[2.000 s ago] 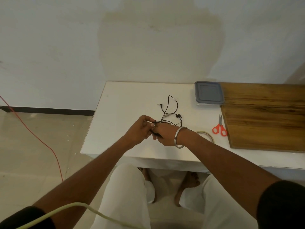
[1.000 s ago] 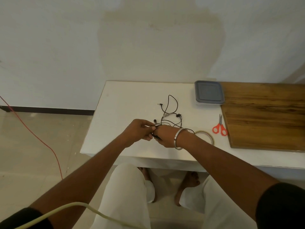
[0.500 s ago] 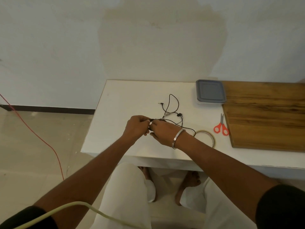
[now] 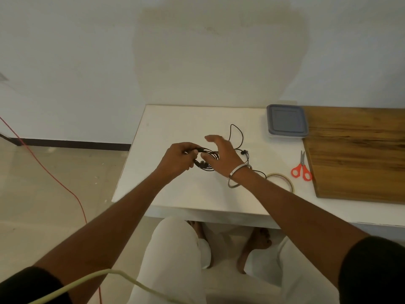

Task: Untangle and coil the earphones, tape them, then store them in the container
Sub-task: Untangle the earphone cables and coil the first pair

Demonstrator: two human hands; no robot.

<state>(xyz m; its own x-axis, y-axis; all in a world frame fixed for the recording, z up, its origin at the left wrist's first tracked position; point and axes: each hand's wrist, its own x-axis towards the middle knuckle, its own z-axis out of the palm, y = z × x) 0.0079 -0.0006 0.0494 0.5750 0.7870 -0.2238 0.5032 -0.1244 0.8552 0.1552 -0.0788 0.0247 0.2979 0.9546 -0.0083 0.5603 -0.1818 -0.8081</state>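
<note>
The black earphones (image 4: 207,161) are partly wound into a small coil, held just above the white table (image 4: 175,128). My left hand (image 4: 178,160) pinches the left side of that coil. Right beside it is my right hand (image 4: 222,155), fingers spread and blurred, with the thumb against the coil. The loose cable (image 4: 237,131) trails behind my right hand in a loop on the table. A clear tape roll (image 4: 285,179) lies near my right wrist. The container (image 4: 287,120), shut with a grey lid, stands at the table's far right.
Red-handled scissors (image 4: 302,170) lie between the tape roll and a wooden board (image 4: 359,154) that covers the table's right part. A red cable (image 4: 54,178) runs across the floor on the left. My knees and feet are under the table's front edge.
Both hands have lifted and drifted away from me. The cable has gathered into a visible coil in my left hand, and my right hand has gone from pinched to spread fingers.
</note>
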